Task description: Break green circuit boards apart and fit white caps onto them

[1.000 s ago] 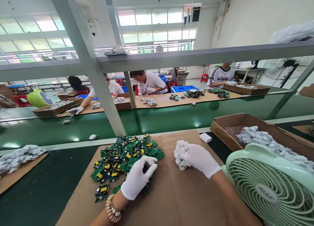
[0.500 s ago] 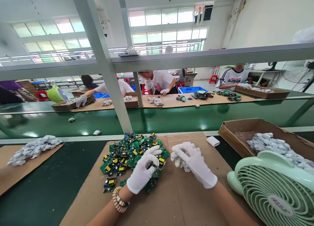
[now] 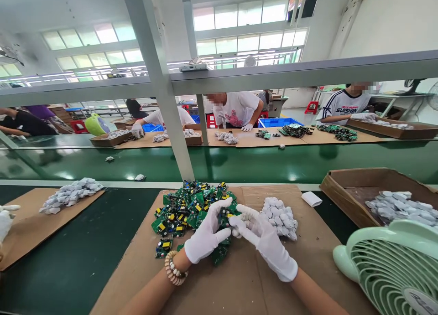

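Observation:
My left hand (image 3: 208, 235), in a white glove with a beaded bracelet at the wrist, curls its fingers round a small green circuit board (image 3: 224, 218). Close against it from the right, my gloved right hand (image 3: 267, 242) has its thumb and fingers drawn together at the board's edge. Whatever may be between those fingertips is hidden by the white glove. Behind and left of my left hand lies a heap of circuit boards (image 3: 185, 210) with yellow and black parts. A pile of small white pieces (image 3: 278, 217) sits just beyond my right hand.
Cardboard (image 3: 236, 287) covers my part of the bench. At right are a cardboard box (image 3: 342, 196) of white pieces and a green fan (image 3: 386, 265). A white pile (image 3: 71, 194) lies at left, near another person's gloved hand (image 3: 5, 221). Co-workers sit across the green belt (image 3: 239, 162).
My right hand has moved left from the white pile to my left hand, uncovering the pile. My left hand has opened somewhat around a board. The view has swung slightly left.

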Demonstrator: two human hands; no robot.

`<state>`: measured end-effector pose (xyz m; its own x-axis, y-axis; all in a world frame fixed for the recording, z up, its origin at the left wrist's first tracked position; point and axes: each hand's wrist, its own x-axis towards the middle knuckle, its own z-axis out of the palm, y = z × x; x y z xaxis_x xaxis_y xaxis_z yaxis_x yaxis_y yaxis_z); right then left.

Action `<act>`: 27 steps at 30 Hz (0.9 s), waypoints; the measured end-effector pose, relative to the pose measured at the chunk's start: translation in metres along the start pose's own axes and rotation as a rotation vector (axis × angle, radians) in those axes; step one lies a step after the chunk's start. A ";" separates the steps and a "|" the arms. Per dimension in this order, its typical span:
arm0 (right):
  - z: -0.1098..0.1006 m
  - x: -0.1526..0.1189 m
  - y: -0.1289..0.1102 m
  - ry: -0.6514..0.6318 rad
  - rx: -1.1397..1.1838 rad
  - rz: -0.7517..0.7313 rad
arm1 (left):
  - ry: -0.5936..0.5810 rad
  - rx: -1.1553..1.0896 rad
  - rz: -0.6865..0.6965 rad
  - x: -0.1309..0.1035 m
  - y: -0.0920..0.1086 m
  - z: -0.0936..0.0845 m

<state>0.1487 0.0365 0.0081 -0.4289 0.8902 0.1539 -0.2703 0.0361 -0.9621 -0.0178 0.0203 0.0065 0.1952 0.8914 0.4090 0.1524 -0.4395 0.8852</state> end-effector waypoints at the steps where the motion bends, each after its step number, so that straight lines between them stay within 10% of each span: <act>1: 0.000 0.000 0.000 -0.002 -0.034 -0.002 | -0.019 0.000 -0.009 0.000 0.000 0.000; 15: -0.005 -0.004 0.000 -0.010 -0.401 -0.304 | 0.071 -0.071 -0.155 0.002 -0.006 0.007; 27: -0.005 -0.003 0.003 -0.009 -0.587 -0.345 | -0.197 -0.408 -0.187 -0.006 -0.004 0.006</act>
<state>0.1533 0.0358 0.0040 -0.4102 0.7794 0.4735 0.1182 0.5602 -0.8199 -0.0135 0.0164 -0.0008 0.3867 0.8956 0.2199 -0.1819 -0.1597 0.9703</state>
